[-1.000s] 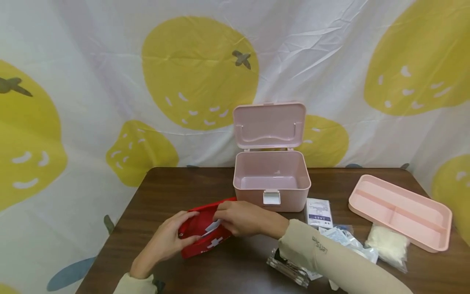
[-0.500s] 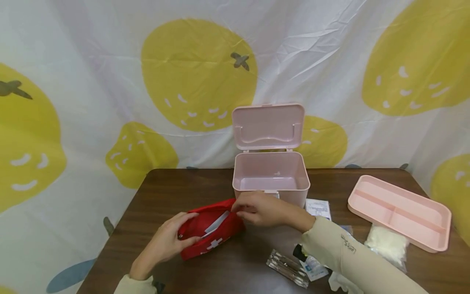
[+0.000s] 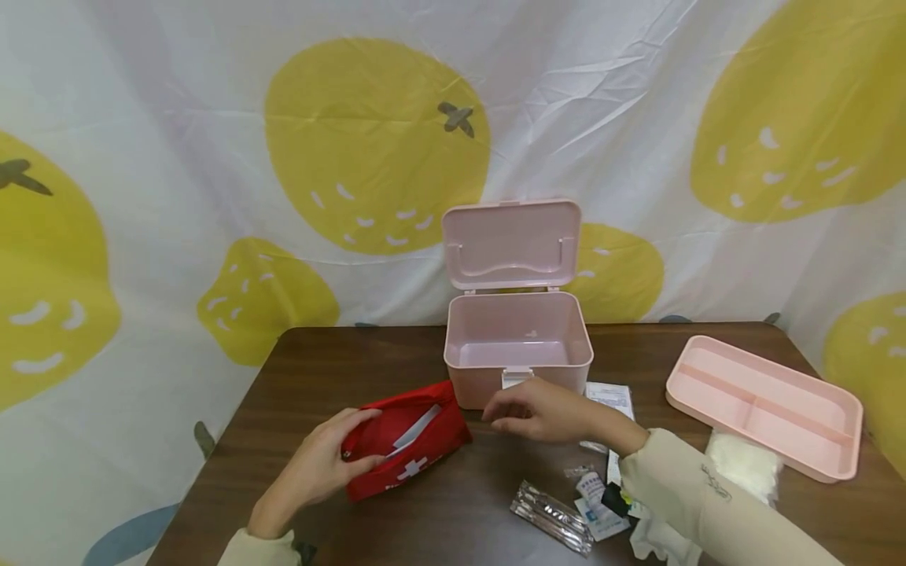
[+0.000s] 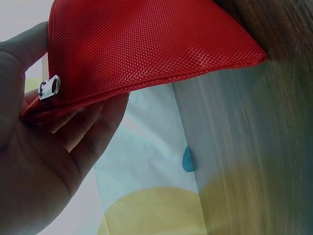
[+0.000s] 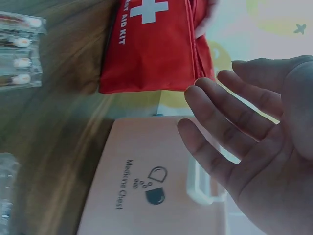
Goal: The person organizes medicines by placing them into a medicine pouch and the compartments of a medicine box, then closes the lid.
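Observation:
My left hand (image 3: 317, 470) grips the left end of a red first aid kit pouch (image 3: 447, 434), thumb on one side and fingers on the other. The pouch's mouth gapes, and a white flat item (image 3: 416, 429) shows inside. In the left wrist view a metal zipper pull (image 4: 50, 88) hangs beside the palm. My right hand (image 3: 541, 410) holds nothing; it hovers to the right of the pouch, in front of a pink medicine chest (image 3: 481, 387) whose lid is raised. The right wrist view shows its fingers loosely bent, apart from the pouch.
Cotton swab packs (image 3: 552, 519), a small white-labelled tube (image 3: 591, 487), a white box (image 3: 610, 395) and a bag of cotton (image 3: 743, 464) lie to the right. Beyond them is a pink divided tray (image 3: 715, 383). A lemon-print cloth (image 3: 396, 291) hangs behind the table.
My right hand has come out of the pouch's mouth and moved right, away from it. The pouch's right end is now uncovered. My left hand has kept its hold in place.

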A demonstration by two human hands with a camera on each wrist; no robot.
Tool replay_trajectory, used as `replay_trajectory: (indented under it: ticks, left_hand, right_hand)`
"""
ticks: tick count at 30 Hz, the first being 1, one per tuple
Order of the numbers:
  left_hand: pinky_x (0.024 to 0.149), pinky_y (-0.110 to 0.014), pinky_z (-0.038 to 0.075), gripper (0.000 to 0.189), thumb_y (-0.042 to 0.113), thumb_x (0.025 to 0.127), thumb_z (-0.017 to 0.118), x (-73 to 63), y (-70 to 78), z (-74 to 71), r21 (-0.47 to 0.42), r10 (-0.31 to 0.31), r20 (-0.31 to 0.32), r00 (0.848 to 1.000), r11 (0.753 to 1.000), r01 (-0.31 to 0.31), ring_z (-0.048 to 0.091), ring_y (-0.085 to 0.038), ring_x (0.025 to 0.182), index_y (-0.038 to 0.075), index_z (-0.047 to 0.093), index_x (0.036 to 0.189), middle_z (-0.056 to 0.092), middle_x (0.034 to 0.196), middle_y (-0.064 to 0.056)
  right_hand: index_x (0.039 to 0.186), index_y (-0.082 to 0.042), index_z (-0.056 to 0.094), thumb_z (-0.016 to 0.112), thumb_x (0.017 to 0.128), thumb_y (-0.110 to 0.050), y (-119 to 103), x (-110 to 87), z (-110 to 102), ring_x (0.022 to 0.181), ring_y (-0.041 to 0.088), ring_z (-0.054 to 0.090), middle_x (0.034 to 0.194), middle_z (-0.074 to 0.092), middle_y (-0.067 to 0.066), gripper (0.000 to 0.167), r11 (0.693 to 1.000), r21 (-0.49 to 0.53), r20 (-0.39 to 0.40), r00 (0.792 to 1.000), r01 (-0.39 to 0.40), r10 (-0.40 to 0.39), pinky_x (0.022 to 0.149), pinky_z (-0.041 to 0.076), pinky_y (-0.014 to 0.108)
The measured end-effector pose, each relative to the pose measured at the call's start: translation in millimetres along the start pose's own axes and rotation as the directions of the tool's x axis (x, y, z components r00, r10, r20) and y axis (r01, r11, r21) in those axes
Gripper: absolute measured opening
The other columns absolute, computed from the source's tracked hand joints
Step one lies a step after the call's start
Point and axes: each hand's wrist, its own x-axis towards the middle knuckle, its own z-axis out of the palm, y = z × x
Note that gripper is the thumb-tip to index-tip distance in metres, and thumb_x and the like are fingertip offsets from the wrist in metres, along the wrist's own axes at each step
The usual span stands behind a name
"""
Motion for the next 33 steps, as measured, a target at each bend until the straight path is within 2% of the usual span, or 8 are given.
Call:
replay_trajectory:
  ticks: [8, 13, 17, 22, 26, 33]
  left_hand:
    - [0.079, -0.028, 0.056, 0.059, 0.023, 0.081, 0.083, 2.3, -0.1, 0.4, 0.0, -0.012, 0.015, 1.0, 1.0, 0.012, 0.063, -0.017, 0.101, 0.013, 0.058, 0.133, 0.063, 0.118, -0.001]
    - [0.079, -0.028, 0.056, 0.059, 0.023, 0.081, 0.083, 3.7, 0.0, 0.2, -0.009, -0.015, 0.021, 1.0, 1.0, 0.015, 0.063, -0.018, 0.101, 0.012, 0.058, 0.133, 0.063, 0.118, -0.001]
    - [0.079, -0.028, 0.056, 0.059, 0.024, 0.081, 0.083, 4.5, 0.0, 0.0, -0.013, -0.025, 0.023, 0.999, 1.0, 0.025, 0.063, -0.018, 0.102, 0.013, 0.058, 0.133, 0.063, 0.118, -0.001]
    - [0.079, -0.028, 0.056, 0.06, 0.024, 0.08, 0.084, 5.0, -0.6, 0.6, 0.007, -0.014, 0.013, 1.0, 1.0, 0.014, 0.063, -0.017, 0.101, 0.013, 0.058, 0.133, 0.063, 0.118, 0.0]
    - [0.079, -0.028, 0.056, 0.059, 0.024, 0.08, 0.084, 5.1, -1.4, 1.3, 0.029, 0.004, 0.0, 1.0, 1.0, -0.004, 0.063, -0.016, 0.1, 0.013, 0.059, 0.132, 0.064, 0.118, 0.001]
    - [0.079, -0.029, 0.055, 0.059, 0.025, 0.08, 0.084, 6.3, -1.4, 0.8, 0.045, 0.018, -0.018, 1.0, 0.999, -0.017, 0.063, -0.015, 0.099, 0.014, 0.059, 0.132, 0.064, 0.117, 0.003]
  right_hand:
    - [0.106, -0.013, 0.072, 0.067, 0.095, -0.019, 8, -15.2, 3, 0.084, 0.0, 0.062, 0.096, 0.071, -0.006, 0.013, 0.996, 0.08, 0.029, 0.999, -0.044, 0.042, 0.079, 0.055, 0.024]
    - [0.106, -0.009, 0.069, 0.069, 0.092, -0.014, 14, -22.2, 7, 0.081, 0.0, 0.062, 0.09, 0.07, -0.006, 0.015, 0.991, 0.098, 0.073, 0.994, -0.089, 0.082, 0.074, 0.054, 0.023]
    - [0.11, -0.005, 0.066, 0.073, 0.088, -0.012, 18, -27.9, 12, 0.076, 0.001, 0.062, 0.086, 0.068, -0.006, 0.024, 0.982, 0.11, 0.117, 0.983, -0.154, 0.141, 0.07, 0.054, 0.022]
    - [0.114, -0.001, 0.063, 0.076, 0.083, -0.011, 18, -34.1, 20, 0.067, 0.002, 0.06, 0.083, 0.065, -0.006, 0.035, 0.948, 0.157, 0.149, 0.956, -0.275, 0.253, 0.061, 0.053, 0.022]
    - [0.111, 0.0, 0.062, 0.076, 0.081, -0.006, 15, -38.3, 29, 0.058, 0.004, 0.058, 0.079, 0.065, -0.005, 0.034, 0.916, 0.21, 0.167, 0.935, -0.342, 0.311, 0.05, 0.051, 0.022]
    - [0.098, -0.003, 0.064, 0.078, 0.076, -0.003, 13, -43.4, 40, 0.047, 0.011, 0.056, 0.071, 0.062, -0.002, 0.027, 0.876, 0.193, 0.121, 0.897, -0.441, 0.425, 0.041, 0.05, 0.025]
